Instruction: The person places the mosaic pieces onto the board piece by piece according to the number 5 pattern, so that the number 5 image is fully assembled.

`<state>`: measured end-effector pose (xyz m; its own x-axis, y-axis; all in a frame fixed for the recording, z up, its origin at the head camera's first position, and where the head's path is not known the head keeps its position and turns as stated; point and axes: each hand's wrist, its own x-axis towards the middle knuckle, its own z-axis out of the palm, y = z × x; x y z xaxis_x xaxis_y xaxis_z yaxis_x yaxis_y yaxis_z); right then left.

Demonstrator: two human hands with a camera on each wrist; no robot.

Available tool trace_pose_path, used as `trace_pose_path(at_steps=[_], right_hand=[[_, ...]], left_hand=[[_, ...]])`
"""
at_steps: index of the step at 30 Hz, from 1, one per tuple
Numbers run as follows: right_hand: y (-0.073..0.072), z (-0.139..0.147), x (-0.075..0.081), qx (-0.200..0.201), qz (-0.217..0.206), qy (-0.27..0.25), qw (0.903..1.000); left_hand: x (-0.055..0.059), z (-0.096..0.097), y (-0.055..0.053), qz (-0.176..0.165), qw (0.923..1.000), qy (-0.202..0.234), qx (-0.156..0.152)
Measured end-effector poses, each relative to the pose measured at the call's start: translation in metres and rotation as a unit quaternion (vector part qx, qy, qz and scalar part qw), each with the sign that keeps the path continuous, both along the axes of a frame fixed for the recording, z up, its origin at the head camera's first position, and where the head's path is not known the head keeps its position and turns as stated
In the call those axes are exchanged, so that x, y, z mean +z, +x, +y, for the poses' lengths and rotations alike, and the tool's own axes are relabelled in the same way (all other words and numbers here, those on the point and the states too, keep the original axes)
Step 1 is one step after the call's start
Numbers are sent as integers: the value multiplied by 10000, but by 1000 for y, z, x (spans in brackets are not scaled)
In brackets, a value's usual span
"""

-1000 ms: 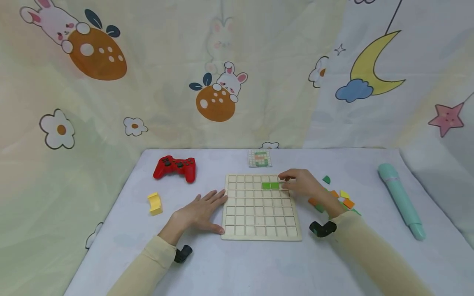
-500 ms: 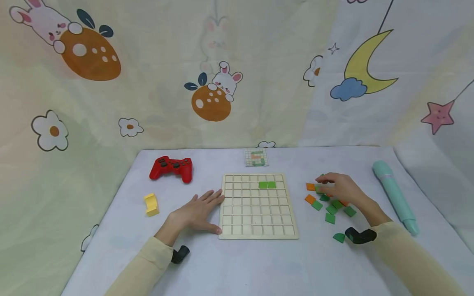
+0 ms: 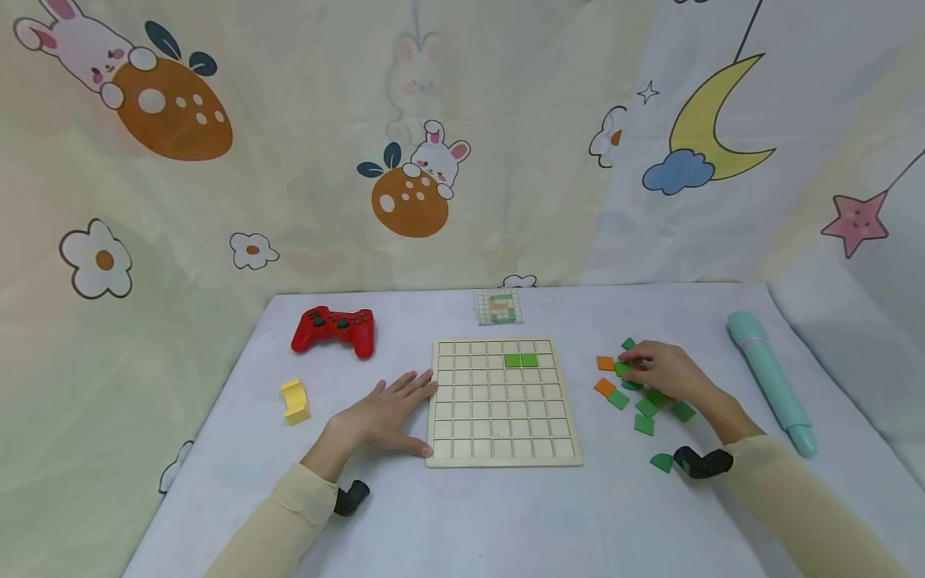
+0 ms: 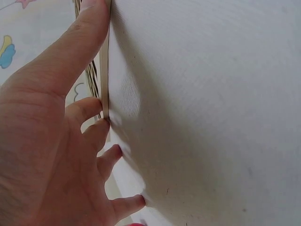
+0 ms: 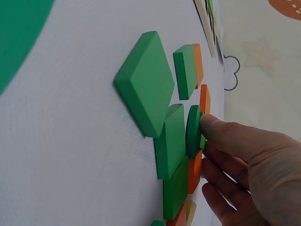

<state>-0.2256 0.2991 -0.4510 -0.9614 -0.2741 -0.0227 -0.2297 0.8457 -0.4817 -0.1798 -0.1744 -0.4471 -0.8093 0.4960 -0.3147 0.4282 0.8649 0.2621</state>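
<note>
A pale wooden grid board [image 3: 503,413] lies mid-table, with two green square tiles [image 3: 521,360] set side by side in an upper row. My left hand [image 3: 386,416] is spread flat beside it. In the left wrist view, the left thumb and fingers [image 4: 77,52] touch the board's edge. Over a loose pile of tiles on the right, my right hand [image 3: 665,371] has thumb and index finger around a green square tile [image 3: 621,368]. In the right wrist view the thumb [image 5: 218,127] meets that tile's edge, and a dark green rounded piece [image 5: 193,132] partly hides it.
Orange square tiles [image 3: 605,387] and several green ones [image 3: 645,425] are scattered near the right hand. A small pattern card [image 3: 499,307] lies behind the board. A red game controller [image 3: 334,329], a yellow block [image 3: 295,401] and a teal tube-shaped object [image 3: 770,381] lie around the sides.
My right hand has left the board's top right and moved right to the loose tiles, its fingers now closing around a green one. The left hand stays at the board's edge.
</note>
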Motion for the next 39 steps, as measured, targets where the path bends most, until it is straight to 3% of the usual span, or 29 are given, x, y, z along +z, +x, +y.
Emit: trace_pose_path(at_steps=[14,24,31,39], right_hand=[[-8,-6,0,243,147,347,9990],[-12,-5,-5,159,242,362,9989],[-13,-15,4,6,103,211,9997],[-20,-49,18,618,491,-139,9968]], left_hand=[[2,-1,1,33,10000,22,-67],[-1,0,0,-18,10000,-15,26],[1,1,1,-44,10000,-52,62],[-1,0,0,-17,10000,-63,41]])
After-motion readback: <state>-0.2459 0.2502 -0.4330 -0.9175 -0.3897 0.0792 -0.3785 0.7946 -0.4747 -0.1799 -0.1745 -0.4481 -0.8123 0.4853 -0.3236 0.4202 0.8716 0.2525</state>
